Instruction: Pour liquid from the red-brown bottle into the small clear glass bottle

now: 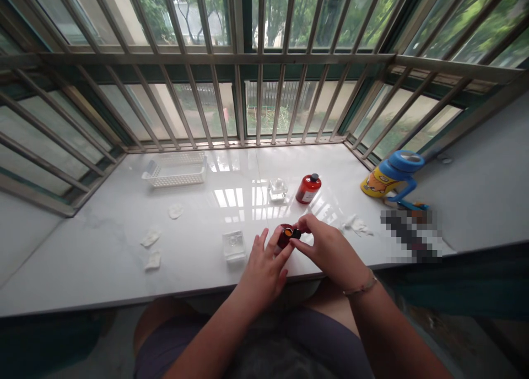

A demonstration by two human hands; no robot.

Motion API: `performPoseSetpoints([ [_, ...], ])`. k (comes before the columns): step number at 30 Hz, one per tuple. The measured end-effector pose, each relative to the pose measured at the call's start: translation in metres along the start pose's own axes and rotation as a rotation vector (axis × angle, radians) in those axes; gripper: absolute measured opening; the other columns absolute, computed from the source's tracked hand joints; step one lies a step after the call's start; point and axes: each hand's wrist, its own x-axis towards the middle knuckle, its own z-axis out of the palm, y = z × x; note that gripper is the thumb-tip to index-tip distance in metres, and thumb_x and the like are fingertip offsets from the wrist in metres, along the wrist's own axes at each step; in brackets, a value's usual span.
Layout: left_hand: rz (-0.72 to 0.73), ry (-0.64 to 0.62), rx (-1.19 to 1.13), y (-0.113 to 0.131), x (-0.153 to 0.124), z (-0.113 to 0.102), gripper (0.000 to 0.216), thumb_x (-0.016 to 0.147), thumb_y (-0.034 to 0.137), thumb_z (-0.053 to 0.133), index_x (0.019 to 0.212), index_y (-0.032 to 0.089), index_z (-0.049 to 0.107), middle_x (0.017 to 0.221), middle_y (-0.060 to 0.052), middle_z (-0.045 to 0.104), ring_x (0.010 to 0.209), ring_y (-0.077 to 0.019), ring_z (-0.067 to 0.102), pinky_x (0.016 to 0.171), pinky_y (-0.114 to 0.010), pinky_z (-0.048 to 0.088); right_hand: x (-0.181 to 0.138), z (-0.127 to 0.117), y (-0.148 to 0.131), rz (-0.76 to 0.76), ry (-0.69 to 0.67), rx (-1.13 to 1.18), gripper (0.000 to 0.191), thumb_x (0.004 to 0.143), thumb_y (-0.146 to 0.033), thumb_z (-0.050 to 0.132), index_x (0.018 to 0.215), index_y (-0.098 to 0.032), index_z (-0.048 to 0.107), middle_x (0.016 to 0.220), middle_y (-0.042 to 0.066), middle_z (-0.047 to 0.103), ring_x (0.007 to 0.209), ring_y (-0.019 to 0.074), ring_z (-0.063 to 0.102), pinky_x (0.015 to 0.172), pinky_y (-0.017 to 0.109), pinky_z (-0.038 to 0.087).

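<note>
A small red bottle (285, 237) stands near the front edge of the white marble sill (124, 241), its mouth uncovered and orange inside. My left hand (262, 269) steadies it from the left with thumb and a finger on its side, the other fingers spread. My right hand (326, 247) pinches a small dark cap (296, 233) right at the bottle's mouth. A second red bottle (308, 188) with a dark cap stands further back. A clear square glass dish (233, 244) sits just left of my left hand, and another clear glass piece (278, 189) stands behind.
A white plastic basket (176, 169) sits at the back left. Several white cotton pads (151, 238) lie on the left, crumpled white bits (357, 225) on the right. A blue-and-yellow cup with a handle (390, 178) lies at the right. Window bars (256, 103) close off the back.
</note>
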Motion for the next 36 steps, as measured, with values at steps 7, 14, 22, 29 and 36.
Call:
performPoseSetpoints([
  [7,-0.008,0.002,-0.001,0.000,0.000,0.003,0.087,0.090,0.009,0.066,0.167,0.033,0.035,0.184,-0.009,0.011,0.164,-0.0478,0.023,0.125,-0.077,0.035,0.009,0.010,-0.007,-0.029,0.009,0.024,0.021,0.093,-0.025,0.071,0.108,-0.026,0.057,0.097,0.003,0.073,0.088,0.0235,0.071,0.079,0.036,0.056],
  [14,-0.005,0.006,-0.032,0.000,0.000,0.005,0.085,0.089,0.010,0.066,0.166,0.031,0.037,0.184,-0.011,0.010,0.164,-0.0446,0.027,0.127,-0.074,0.035,0.001,0.021,-0.006,-0.035,0.025,0.056,0.022,0.100,-0.033,0.068,0.120,-0.027,0.061,0.113,0.008,0.074,0.104,0.0278,0.072,0.091,0.044,0.058],
  [22,-0.014,-0.017,-0.026,0.002,0.000,0.000,0.095,0.092,0.009,0.064,0.172,0.040,0.023,0.183,-0.010,0.011,0.163,-0.0450,0.029,0.126,-0.074,0.036,-0.022,0.019,0.001,0.204,0.209,0.145,0.037,0.104,-0.057,0.060,0.124,-0.026,0.056,0.094,0.006,0.072,0.089,0.0257,0.071,0.084,0.043,0.060],
  [29,-0.009,0.002,-0.044,0.001,0.001,0.000,0.095,0.092,0.009,0.063,0.172,0.040,0.023,0.183,-0.010,0.012,0.162,-0.0435,0.031,0.126,-0.074,0.038,-0.029,0.029,0.001,0.205,0.136,0.361,0.038,0.108,-0.053,0.054,0.133,-0.025,0.050,0.128,0.014,0.071,0.122,0.0298,0.070,0.107,0.051,0.057],
  [36,-0.007,0.008,-0.034,0.001,0.001,0.000,0.093,0.092,0.009,0.063,0.171,0.040,0.024,0.183,-0.009,0.011,0.162,-0.0437,0.032,0.127,-0.072,0.038,-0.028,0.032,-0.003,0.168,0.151,0.396,0.033,0.109,-0.046,0.052,0.136,-0.027,0.047,0.138,0.013,0.067,0.133,0.0273,0.064,0.116,0.051,0.051],
])
